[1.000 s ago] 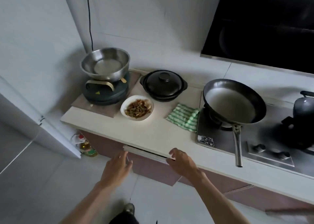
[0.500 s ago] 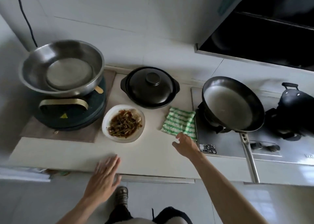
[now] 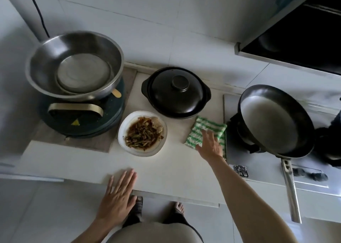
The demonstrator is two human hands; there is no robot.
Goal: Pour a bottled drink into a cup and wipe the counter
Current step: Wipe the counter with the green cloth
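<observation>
Fingers of the right hand [image 3: 210, 146] spread flat over the green-striped dishcloth [image 3: 204, 130] on the counter [image 3: 166, 169]; left hand [image 3: 118, 196] open at the edge.

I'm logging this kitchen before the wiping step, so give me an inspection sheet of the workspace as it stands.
Surface: pale counter, bare along its front edge.
Job's things: green-and-white striped cloth lies flat beside the stove; no bottle or cup seen.
Clutter: white plate of stir-fried food; black lidded clay pot; steel bowl on a dark cooker; frying pan on the gas stove.
Hands: right hand open, over the cloth's near edge; left hand open, fingers reaching onto the counter's front edge.
Cables: black cable runs down the wall behind the bowl.
Surroundings: white tiled wall; range hood at upper right.
</observation>
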